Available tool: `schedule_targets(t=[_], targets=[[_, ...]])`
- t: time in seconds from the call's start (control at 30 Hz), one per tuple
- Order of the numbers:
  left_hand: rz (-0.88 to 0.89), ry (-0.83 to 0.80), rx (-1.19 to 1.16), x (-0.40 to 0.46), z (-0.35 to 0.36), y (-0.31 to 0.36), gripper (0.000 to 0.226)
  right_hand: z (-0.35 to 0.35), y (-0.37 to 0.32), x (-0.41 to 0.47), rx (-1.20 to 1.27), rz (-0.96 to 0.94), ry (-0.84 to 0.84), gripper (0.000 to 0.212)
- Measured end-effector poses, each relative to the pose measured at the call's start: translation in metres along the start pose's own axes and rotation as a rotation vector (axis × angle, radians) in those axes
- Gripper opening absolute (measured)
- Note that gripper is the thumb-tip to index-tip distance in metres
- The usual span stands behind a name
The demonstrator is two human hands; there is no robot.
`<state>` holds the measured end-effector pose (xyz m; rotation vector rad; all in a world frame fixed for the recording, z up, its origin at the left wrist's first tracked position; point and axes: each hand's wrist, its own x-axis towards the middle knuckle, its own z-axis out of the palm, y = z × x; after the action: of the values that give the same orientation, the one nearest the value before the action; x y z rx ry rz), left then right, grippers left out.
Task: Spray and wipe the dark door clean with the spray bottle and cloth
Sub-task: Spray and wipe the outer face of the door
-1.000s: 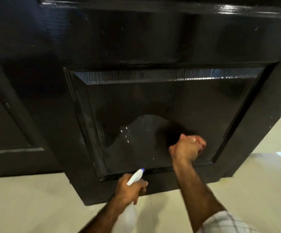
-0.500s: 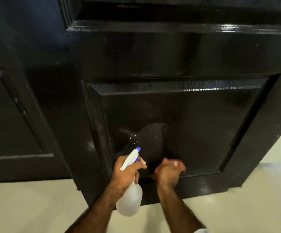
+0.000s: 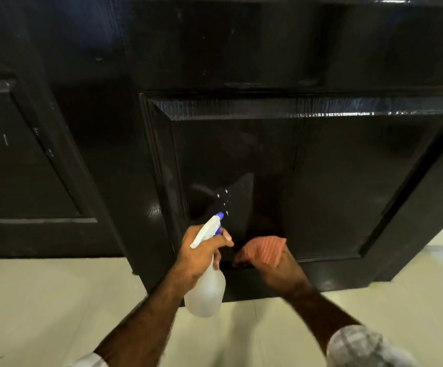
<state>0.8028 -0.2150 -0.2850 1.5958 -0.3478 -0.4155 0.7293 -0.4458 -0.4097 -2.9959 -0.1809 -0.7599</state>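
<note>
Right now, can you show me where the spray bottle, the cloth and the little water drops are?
spray bottle [image 3: 206, 290], head view, on its cloudy white belly below the left hand.
cloth [image 3: 266, 249], head view, on the orange ribbed fold over the right hand's fingers.
water drops [image 3: 225, 198], head view, on the white specks on the door panel.

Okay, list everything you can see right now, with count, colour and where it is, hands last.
door: one, glossy black, panelled, filling the upper view.
droplets: a small cluster, whitish, on the lower panel above the nozzle.
spray bottle: one, translucent white with blue nozzle, bottom centre, aimed at the panel.
cloth: one, orange ribbed, against the panel's bottom edge.
floor: pale cream, below the door.
sleeves: two, light checked, bottom edge.
left hand: grips the bottle.
right hand: holds the cloth.
</note>
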Motion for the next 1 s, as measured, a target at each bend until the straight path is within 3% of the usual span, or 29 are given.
schedule_targets(t=[0.07, 0.13, 0.27, 0.33, 0.37, 0.43, 0.5, 0.57, 0.6, 0.67, 0.73, 0.87, 0.93, 1.0], targets=[[-0.066, 0.016, 0.006, -0.006, -0.005, -0.014, 0.009, -0.010, 0.018, -0.001, -0.048, -0.228, -0.114, 0.034], [-0.083, 0.018, -0.003, -0.011, -0.010, -0.017, 0.007, -0.049, 0.024, 0.025, -0.133, -0.430, 0.049, 0.029], [0.011, 0.041, -0.015, -0.015, -0.016, 0.004, 0.015, -0.124, 0.013, 0.129, -0.050, -0.280, 0.497, 0.036], [0.069, 0.048, -0.001, -0.013, -0.020, 0.012, 0.037, -0.145, -0.008, 0.171, -0.109, -0.106, 0.613, 0.038], [0.089, 0.051, 0.000, -0.012, -0.023, 0.014, 0.044, -0.147, -0.019, 0.180, -0.107, -0.038, 0.706, 0.035], [0.100, 0.045, -0.026, -0.009, -0.028, 0.016, 0.045, -0.129, -0.037, 0.169, -0.175, -0.089, 0.798, 0.021], [0.081, 0.069, -0.056, -0.010, -0.034, 0.006, 0.041, -0.074, -0.037, 0.123, -0.179, -0.282, 0.564, 0.018], [0.031, 0.069, -0.068, -0.017, -0.037, -0.006, 0.011, -0.021, -0.022, 0.070, -0.132, -0.508, 0.215, 0.024], [0.020, 0.066, -0.076, -0.023, -0.038, -0.013, 0.017, -0.008, -0.016, 0.051, -0.203, -0.637, 0.120, 0.029], [-0.023, 0.063, -0.071, -0.029, -0.044, -0.027, 0.032, -0.004, -0.004, 0.047, -0.417, -0.818, -0.001, 0.030], [-0.046, 0.078, -0.039, -0.032, -0.050, -0.036, 0.030, -0.028, -0.001, 0.070, -0.349, -0.863, 0.021, 0.028], [-0.119, 0.146, -0.031, -0.028, -0.057, -0.044, 0.048, -0.115, -0.019, 0.159, -0.259, -0.700, 0.498, 0.040], [-0.171, 0.181, -0.017, -0.029, -0.062, -0.050, 0.045, -0.152, -0.041, 0.195, -0.224, -0.452, 0.750, 0.037], [-0.188, 0.136, 0.002, -0.034, -0.071, -0.060, 0.064, -0.165, -0.061, 0.213, -0.147, -0.235, 0.835, 0.031]])
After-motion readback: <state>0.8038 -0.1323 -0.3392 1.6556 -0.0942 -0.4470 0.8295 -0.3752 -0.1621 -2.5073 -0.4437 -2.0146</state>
